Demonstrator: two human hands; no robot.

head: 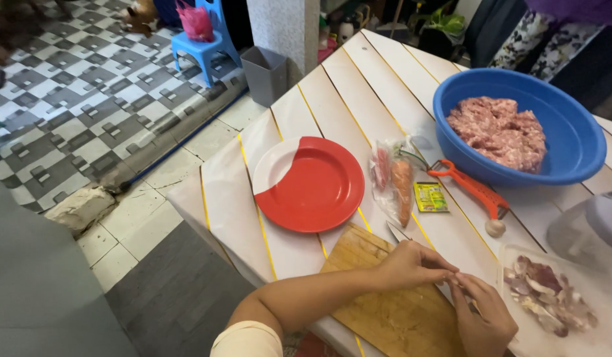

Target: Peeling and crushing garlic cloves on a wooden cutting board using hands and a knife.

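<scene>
My left hand reaches in from the lower left over a wooden cutting board, its fingers drawn together. Its fingertips meet those of my right hand, which curls at the board's right edge. A knife lies under both hands: its blade tip pokes out beyond my left hand and its handle end seems to sit in my right hand. Whatever my left fingers pinch is hidden. To the right stands a clear tray of pinkish-white cut pieces.
On the white slatted table are a red and white plate, a bagged carrot, a small yellow sachet, an orange peeler, a blue basin of minced meat and a grey lid. Tiled floor lies to the left.
</scene>
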